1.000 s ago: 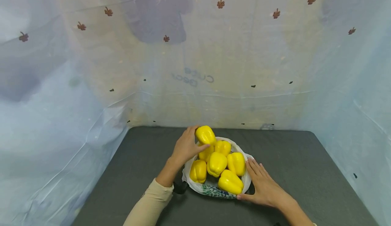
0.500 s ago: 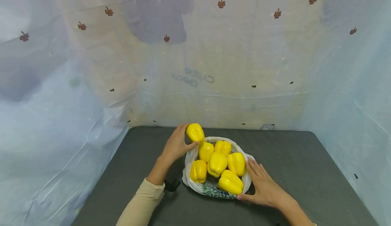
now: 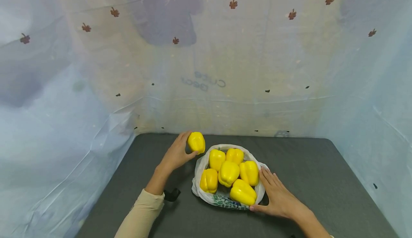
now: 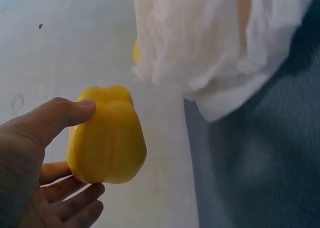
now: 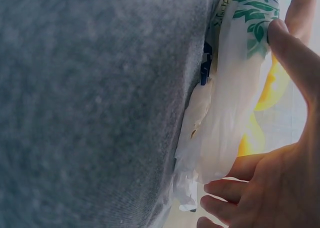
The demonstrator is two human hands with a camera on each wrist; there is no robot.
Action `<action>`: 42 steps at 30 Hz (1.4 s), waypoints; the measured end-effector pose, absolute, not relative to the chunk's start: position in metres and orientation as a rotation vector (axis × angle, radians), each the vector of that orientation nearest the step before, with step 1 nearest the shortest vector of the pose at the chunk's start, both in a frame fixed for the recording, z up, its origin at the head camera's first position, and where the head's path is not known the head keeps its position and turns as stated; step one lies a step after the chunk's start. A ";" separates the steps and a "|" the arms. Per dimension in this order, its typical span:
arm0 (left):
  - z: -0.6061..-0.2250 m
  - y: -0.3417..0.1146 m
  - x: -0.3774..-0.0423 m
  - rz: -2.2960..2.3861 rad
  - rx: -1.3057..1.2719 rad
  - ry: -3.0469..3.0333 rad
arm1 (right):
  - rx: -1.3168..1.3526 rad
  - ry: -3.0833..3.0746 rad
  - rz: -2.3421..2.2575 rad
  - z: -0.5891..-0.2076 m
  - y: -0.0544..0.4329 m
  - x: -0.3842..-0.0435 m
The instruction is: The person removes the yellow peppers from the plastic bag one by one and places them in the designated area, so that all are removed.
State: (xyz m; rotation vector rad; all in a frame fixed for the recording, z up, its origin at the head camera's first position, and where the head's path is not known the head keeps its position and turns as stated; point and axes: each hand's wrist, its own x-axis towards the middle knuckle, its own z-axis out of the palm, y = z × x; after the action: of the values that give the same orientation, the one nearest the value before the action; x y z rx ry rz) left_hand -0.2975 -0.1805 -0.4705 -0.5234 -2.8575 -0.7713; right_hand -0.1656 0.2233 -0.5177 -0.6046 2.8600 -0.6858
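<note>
Left hand grips one yellow pepper, thumb on one side, fingers on the other; it's held up near the worktop's far edge, left of centre, just beside the bag. Bag sits about midway between the worktop's left and right edges, rim rolled down, six peppers inside. Right hand spread wide on the bag's right side: thumb at the near rim, fingers along the side, no pepper in it. Step in hand, as I read it: moving a single pepper out of the bag toward the worktop's left part. Next move probably calls for lowering it to the worktop, clear of the bag's left rim, then loosening the fingers gently since a rounded pepper may roll. Right hand should brace the bag meanwhile; its thin side looks likely to sag.
</note>
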 end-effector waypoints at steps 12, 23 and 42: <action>-0.481 -0.206 -0.303 -0.770 -0.605 -2.912 | -0.609 2.856 -0.706 -0.520 0.225 -0.166; -0.491 -0.219 -0.309 -0.727 -0.658 -3.029 | -0.602 2.858 -0.688 -0.521 0.224 -0.167; -0.506 -0.225 -0.318 -0.776 -0.718 -3.094 | -0.570 2.830 -0.739 -0.524 0.225 -0.167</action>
State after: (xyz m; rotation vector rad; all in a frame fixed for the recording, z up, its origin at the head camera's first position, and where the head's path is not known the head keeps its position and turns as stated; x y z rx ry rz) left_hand -0.3184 -0.2253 -0.5058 -0.7178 -3.0943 -0.7764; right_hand -0.1672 0.2248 -0.5236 -0.5701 2.8302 -0.7391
